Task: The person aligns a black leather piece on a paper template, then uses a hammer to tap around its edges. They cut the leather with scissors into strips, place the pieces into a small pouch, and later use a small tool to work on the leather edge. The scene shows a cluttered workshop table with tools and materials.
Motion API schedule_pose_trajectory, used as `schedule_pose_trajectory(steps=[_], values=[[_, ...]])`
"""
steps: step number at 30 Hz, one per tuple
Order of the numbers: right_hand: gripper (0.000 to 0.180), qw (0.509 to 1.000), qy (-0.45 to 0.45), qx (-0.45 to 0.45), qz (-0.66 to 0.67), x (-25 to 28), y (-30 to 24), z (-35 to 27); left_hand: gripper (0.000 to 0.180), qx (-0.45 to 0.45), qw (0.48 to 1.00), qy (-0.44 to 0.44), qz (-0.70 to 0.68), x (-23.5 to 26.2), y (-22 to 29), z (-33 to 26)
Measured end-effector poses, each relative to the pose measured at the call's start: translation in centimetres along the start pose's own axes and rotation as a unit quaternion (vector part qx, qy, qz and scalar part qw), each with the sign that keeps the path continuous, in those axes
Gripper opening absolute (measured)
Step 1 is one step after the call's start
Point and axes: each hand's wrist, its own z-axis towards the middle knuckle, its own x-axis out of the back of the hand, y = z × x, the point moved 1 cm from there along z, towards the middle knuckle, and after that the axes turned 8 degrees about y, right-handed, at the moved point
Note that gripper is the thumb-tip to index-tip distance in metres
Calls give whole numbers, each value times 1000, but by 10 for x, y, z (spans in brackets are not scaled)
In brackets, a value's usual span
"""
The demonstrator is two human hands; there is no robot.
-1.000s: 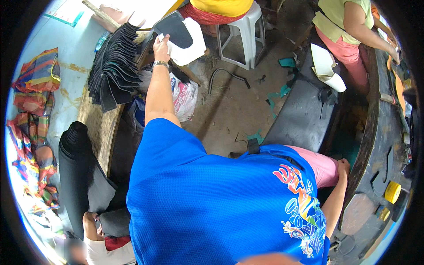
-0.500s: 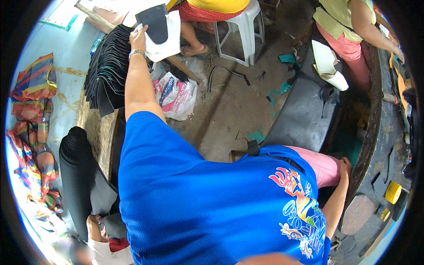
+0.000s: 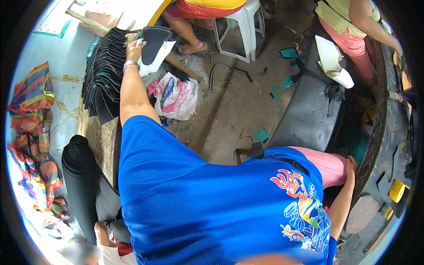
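Left hand (image 3: 134, 51) pinched on a flat white sheet (image 3: 152, 67), right hand (image 3: 351, 167) well apart

The left hand, reaching toward the upper left with a metal-looking band (image 3: 131, 64) round its wrist, has its fingers closed on the edge of the sheet; a flat black piece (image 3: 153, 48) with a rounded end lies over it. The right hand rests against a leg in pink trousers (image 3: 324, 165); whether it grips anything I cannot tell. Just beside the left hand is a fanned row of thin black pieces (image 3: 104, 73) on a rough wooden bench (image 3: 93, 138). The person's textured blue shirt (image 3: 212, 203) bears multicoloured printed lettering and swirls. A crumpled white plastic bag (image 3: 179, 97) carries blue and pink lettering. Farther off, a pale printed poster (image 3: 52, 24) with a green edge has writing too small to read
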Motion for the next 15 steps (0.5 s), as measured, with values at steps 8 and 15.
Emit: schedule_pose_trajectory(steps=[8,15], values=[[54,999,24,-32,35,-1,-21,-10,56,-34,996,-32,71,23,79,-5],[60,956,197,188,105,35,-183,-82,17,122,691,-357,-617,-25,337,-130]])
